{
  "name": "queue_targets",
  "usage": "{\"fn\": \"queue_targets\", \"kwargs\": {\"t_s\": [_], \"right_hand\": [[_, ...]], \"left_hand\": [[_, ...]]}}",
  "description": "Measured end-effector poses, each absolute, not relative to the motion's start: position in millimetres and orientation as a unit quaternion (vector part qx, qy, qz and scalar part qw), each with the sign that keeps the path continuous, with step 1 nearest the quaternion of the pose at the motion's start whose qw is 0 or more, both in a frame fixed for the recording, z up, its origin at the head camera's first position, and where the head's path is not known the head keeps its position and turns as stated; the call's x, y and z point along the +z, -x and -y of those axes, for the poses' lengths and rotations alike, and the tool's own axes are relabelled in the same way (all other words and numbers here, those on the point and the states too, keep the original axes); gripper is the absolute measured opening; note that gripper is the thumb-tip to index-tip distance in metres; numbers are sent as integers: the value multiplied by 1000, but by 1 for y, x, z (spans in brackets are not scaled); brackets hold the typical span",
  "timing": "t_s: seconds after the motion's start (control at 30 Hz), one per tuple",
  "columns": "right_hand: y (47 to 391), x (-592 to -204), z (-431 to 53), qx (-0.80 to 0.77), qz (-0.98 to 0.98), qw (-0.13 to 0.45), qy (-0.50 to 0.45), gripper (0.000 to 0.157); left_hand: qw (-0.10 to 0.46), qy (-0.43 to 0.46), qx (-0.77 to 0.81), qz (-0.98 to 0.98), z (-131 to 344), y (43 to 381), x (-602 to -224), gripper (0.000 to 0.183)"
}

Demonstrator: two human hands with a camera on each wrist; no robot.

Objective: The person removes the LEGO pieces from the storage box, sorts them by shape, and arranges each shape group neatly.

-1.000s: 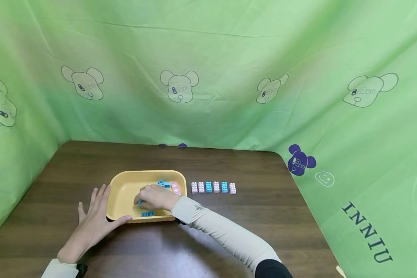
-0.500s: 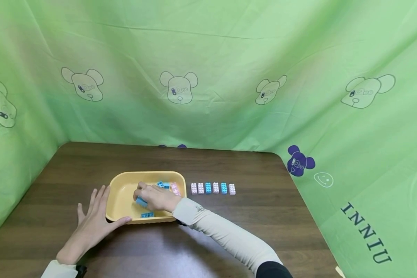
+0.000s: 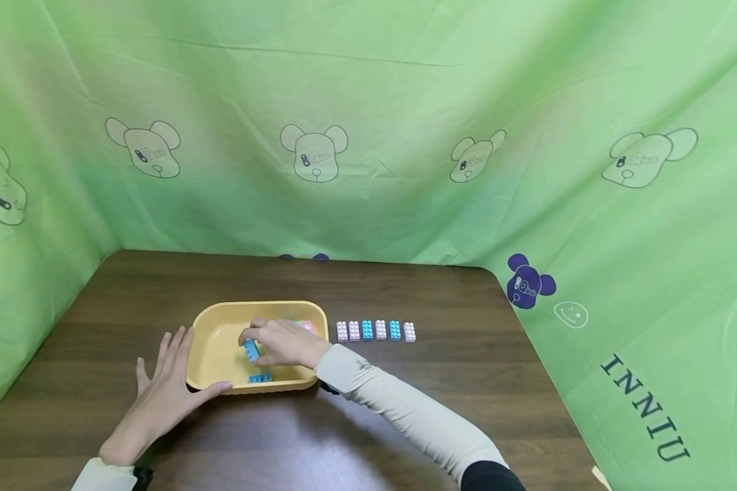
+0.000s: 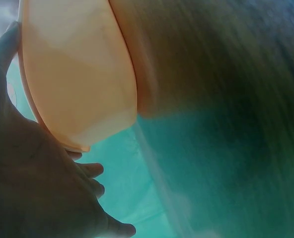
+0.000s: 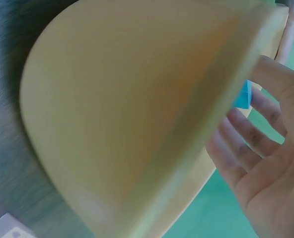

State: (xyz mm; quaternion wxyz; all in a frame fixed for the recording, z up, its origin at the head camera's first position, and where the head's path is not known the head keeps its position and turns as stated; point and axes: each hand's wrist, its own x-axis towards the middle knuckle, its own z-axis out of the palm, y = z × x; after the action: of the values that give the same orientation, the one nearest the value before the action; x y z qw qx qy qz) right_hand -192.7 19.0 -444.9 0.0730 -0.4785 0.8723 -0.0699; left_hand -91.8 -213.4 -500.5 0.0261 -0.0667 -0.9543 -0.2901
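Inside a yellow plastic tub, my right hand pinches a blue toy brick between thumb and fingers. The same blue brick shows between thumb and fingertips in the right wrist view, partly behind the tub's rim. With fingers spread straight, my left hand rests against the tub's left side, thumb at the front rim. Another blue brick lies on the tub floor near the front. A pink brick shows at the back right of the tub, partly hidden by the right hand.
Right of the tub, several bricks stand in a row on the wooden table, including a blue brick and a pale pink brick. A green printed curtain encloses the back and sides.
My right hand has lifted the blue brick slightly from the tub floor and shifted a little right, turning the brick more upright. The left hand has stayed in place.
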Motion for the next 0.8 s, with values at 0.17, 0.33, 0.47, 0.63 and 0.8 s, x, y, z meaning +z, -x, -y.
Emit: {"fn": "queue_targets", "kwargs": {"t_s": [0.17, 0.33, 0.47, 0.63, 0.8], "right_hand": [[196, -440, -31, -82, -883, 59, 458, 38], [199, -438, -46, -107, -880, 45, 461, 43], [201, -435, -60, -121, -869, 22, 479, 48], [204, -431, -77, -131, -875, 14, 466, 43], [207, -427, -97, -160, -883, 21, 441, 41]], "left_hand": [[27, 65, -285, 956, 213, 93, -500, 129], [26, 66, -281, 957, 213, 94, -501, 129], [25, 66, -283, 957, 214, 93, -501, 129], [22, 65, -284, 956, 214, 92, -501, 129], [23, 65, -281, 957, 213, 92, -501, 129]]}}
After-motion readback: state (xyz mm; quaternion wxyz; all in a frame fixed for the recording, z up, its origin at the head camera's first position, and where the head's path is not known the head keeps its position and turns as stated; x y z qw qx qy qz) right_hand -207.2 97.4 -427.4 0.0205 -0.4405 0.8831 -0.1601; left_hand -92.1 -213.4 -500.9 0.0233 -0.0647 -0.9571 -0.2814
